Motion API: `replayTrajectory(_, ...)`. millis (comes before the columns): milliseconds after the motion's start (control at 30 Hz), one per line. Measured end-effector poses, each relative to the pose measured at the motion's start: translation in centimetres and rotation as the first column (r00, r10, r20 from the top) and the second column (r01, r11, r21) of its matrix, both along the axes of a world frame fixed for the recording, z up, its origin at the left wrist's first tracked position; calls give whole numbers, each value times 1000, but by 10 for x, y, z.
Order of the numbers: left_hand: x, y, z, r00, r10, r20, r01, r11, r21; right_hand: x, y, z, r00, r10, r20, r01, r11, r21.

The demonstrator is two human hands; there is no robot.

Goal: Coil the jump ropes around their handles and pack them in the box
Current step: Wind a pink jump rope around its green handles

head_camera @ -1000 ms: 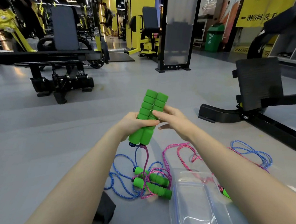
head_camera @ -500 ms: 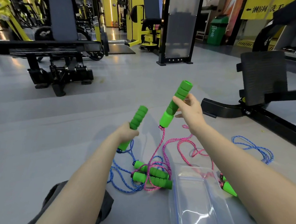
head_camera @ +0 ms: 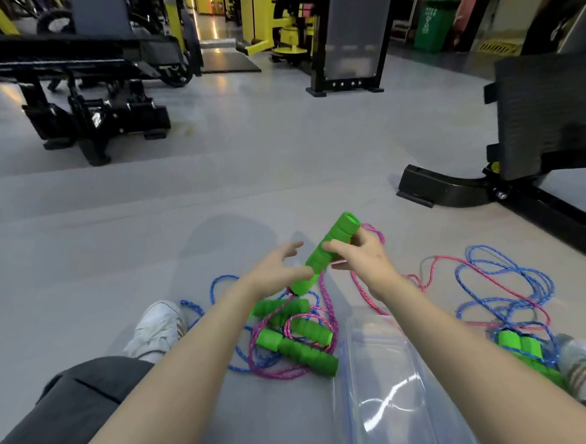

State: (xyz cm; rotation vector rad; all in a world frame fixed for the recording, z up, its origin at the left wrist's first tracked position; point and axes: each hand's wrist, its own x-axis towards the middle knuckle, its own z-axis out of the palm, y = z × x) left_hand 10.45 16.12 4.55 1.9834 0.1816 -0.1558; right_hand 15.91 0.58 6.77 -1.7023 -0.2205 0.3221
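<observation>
Ridged green foam jump-rope handle (head_camera: 331,251) is tilted above the smooth grey floor (head_camera: 218,189), held near its middle in the grip of the right hand (head_camera: 361,260). The left hand (head_camera: 274,272), its grip wide with fingers spread, is at the handle's lower end, where a braided pink rope (head_camera: 324,292) hangs. More green foam handles (head_camera: 297,352) lie in tangled loops just beside a clear plastic box (head_camera: 394,399).

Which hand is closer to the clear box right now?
Right. The right hand, holding a green handle, is just beyond the far end of the clear box; the left hand hangs open further left, above the loose handles.
</observation>
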Motion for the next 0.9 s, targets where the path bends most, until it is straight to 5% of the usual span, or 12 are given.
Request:
replayTrajectory(100, 6, -10, -3, 994, -43, 99, 41, 999, 18, -8, 12, -11, 991, 113, -70, -111, 993, 32)
replayTrajectory(200, 3, 10, -26, 980, 101, 169, -125, 983, 137, -15, 13, -37, 967, 218, -131, -250, 911, -329)
replayTrajectory(267, -3, 27, -38, 974, 158, 162, -185, 969, 166, -26, 10, -61, 899, 409, -158, -397, 607, -688)
replayTrajectory(367, -13, 43, -46, 985, 145, 97, -163, 964, 212, -44, 11, -93, 767, 614, -187, -345, 148, -927)
replayTrajectory(500, -18, 50, -56, 986, 154, 63, -162, 974, 155, -57, 21, -113, 727, 673, -138, -163, -26, -986)
replayTrajectory(567, -19, 47, -55, 982, 184, 49, -189, 976, 106, -56, 21, -113, 728, 678, -106, -163, 21, -986)
replayTrajectory(600, -19, 46, -54, 978, 200, 51, -204, 975, 88, -52, 19, -110, 740, 669, -66, -197, 121, -973)
replayTrajectory(733, -14, 39, -33, 982, 167, 94, -174, 982, 79, -23, 8, -61, 914, 396, 93, -279, 776, -565)
replayTrajectory(900, -6, 20, 25, 987, -55, 153, 40, 994, 103, 0, 10, 33, 950, 198, 243, -179, 979, -95)
